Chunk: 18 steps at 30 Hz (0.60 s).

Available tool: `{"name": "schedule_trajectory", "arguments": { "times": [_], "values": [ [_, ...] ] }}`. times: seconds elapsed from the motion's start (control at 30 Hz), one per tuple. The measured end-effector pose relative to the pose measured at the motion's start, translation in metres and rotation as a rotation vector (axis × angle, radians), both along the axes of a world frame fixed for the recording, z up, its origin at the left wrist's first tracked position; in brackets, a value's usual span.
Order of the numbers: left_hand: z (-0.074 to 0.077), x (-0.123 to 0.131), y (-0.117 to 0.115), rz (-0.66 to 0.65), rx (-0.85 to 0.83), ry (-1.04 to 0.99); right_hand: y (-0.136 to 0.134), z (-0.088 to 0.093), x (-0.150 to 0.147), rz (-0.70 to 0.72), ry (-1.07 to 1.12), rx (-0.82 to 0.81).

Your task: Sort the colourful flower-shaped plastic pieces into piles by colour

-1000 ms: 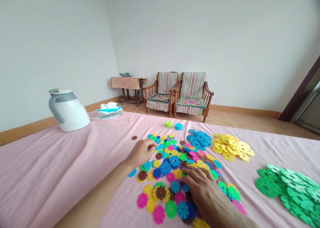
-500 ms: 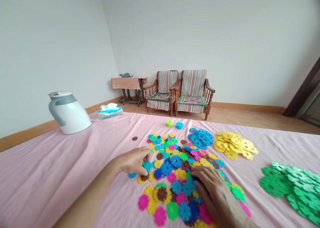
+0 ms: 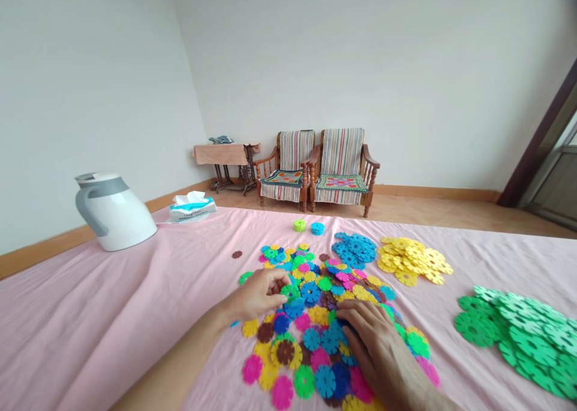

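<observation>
1 green disc (image 3: 291,292) sits pinched in the left hand (image 3: 260,291), now nearer the right hand (image 3: 374,333), whose hold is hidden.

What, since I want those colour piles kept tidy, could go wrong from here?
The right hand lies over loosely overlapping mixed discs, so a brush could scatter some. The blue pile sits close beside the yellow pile, so a knock might mix them. The green disc at the left hand could drop among the others if gripped loosely.
</observation>
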<state>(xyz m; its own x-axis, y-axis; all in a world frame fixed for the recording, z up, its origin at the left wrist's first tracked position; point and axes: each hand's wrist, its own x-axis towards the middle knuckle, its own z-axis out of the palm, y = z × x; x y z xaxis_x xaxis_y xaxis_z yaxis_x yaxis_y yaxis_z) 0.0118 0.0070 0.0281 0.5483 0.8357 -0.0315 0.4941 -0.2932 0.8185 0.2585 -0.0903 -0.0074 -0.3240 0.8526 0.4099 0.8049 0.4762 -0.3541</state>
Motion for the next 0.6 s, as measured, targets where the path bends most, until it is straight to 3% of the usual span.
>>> {"name": "schedule_trajectory", "arguments": {
  "times": [0.1, 0.33, 0.43, 0.6],
  "values": [
    [-0.007, 0.011, -0.005, 0.0, -0.021, -0.076, -0.001, 0.001, -0.001, -0.003, -0.003, -0.006],
    [-0.012, 0.018, -0.008, 0.039, 0.178, -0.074, -0.002, 0.0, -0.002, -0.003, 0.012, 0.024],
    [-0.011, 0.026, -0.014, 0.06, 0.241, -0.116, -0.001, -0.001, -0.001, -0.009, 0.039, 0.055],
    [-0.002, 0.044, -0.036, 0.042, 0.202, -0.177, -0.005, 0.001, -0.003, -0.066, 0.133, 0.142]
  ]
}}
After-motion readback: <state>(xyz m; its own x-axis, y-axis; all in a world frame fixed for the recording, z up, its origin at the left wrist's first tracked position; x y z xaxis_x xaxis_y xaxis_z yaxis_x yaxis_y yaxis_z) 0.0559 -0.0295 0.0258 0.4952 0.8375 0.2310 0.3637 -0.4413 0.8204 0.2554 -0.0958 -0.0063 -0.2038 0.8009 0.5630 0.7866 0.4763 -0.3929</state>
